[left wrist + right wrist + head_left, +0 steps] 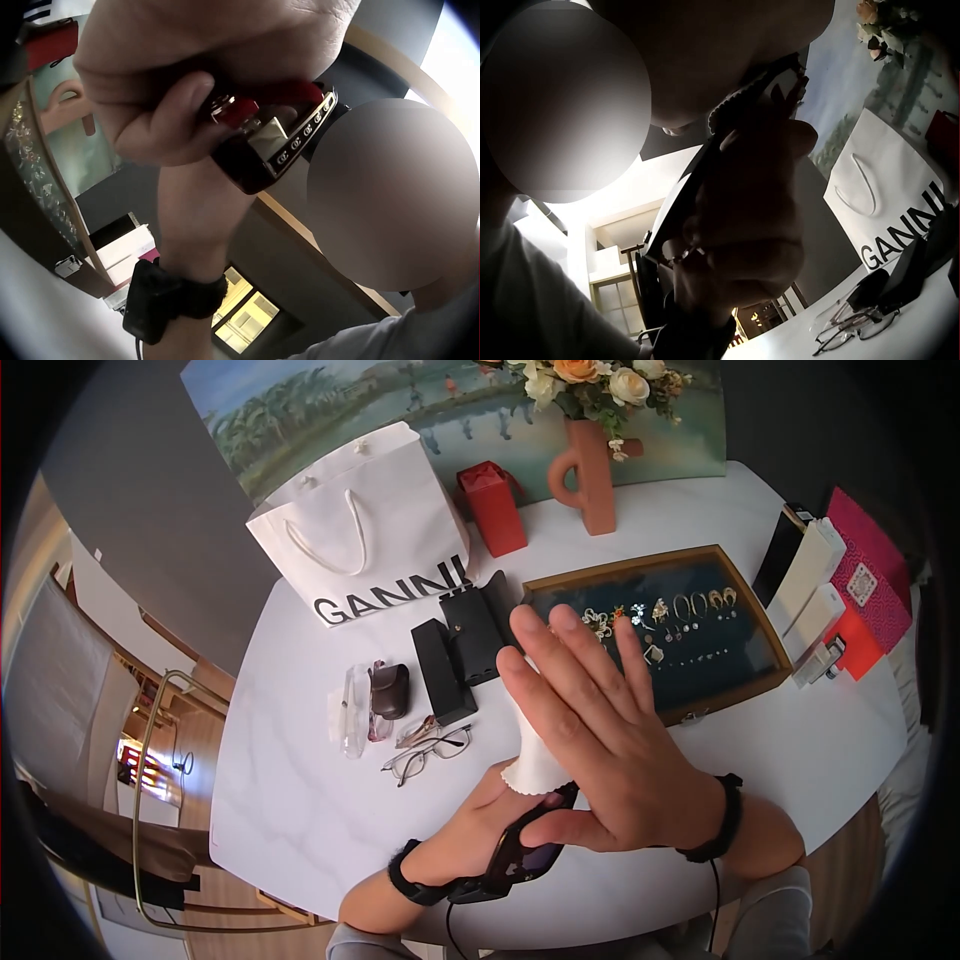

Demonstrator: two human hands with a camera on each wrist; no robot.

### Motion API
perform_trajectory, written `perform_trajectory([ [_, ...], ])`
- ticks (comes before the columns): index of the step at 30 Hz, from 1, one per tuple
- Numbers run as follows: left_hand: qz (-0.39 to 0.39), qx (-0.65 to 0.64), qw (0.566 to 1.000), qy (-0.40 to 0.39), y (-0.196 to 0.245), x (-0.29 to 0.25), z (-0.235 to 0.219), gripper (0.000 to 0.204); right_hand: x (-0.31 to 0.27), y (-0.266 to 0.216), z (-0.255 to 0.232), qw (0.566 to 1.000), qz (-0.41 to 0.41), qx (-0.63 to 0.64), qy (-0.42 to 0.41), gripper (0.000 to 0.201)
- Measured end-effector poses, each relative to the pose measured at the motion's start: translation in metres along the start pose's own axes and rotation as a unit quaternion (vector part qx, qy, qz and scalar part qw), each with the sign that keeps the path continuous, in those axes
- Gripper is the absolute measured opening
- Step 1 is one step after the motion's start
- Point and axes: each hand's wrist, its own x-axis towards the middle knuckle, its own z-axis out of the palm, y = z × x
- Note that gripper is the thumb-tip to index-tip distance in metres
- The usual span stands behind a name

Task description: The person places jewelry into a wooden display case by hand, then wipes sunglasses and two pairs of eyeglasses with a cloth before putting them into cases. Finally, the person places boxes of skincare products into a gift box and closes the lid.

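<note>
Dark sunglasses [532, 848] are held low over the table's near edge by my left hand [478, 822]. Its fingers curl round them in the right wrist view, where the left hand [746, 217] is in shadow. A white cloth with a scalloped edge [538, 765] lies between my hands. My right hand [605, 735] is above the cloth with its fingers extended, its thumb at the dark lens; whether it presses is unclear. In the left wrist view the sunglasses [247, 169] show a red part and a gold-trimmed temple, partly covered by fingers.
Eyeglasses [425, 752], a brown pouch [390, 691] and black cases [442, 675] lie left of my hands. Behind stand a white GANNI bag [375, 525], red box [493, 510] and vase [597, 480]. A jewelry case [720, 690] and upright boxes [812, 565] are at right.
</note>
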Motion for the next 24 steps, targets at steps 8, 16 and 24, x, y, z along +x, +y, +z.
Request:
perform_trajectory([
  [8, 0.097, -0.045, 0.972, 0.211, -0.017, 0.007, 0.0, 0.039, -0.007, -0.03, 0.018, 0.997, -0.039, 0.034, -0.058, 0.088],
  [16, 0.033, -0.455, 0.89, -0.027, -0.008, 0.011, -0.03, 0.023, -0.016, -0.047, 0.042, 0.984, -0.114, 0.113, -0.079, 0.08],
  [24, 0.13, 0.085, 0.988, 0.019, -0.01, -0.008, -0.01, 0.056, -0.004, -0.022, 0.014, 0.999, -0.004, -0.039, -0.028, 0.087],
])
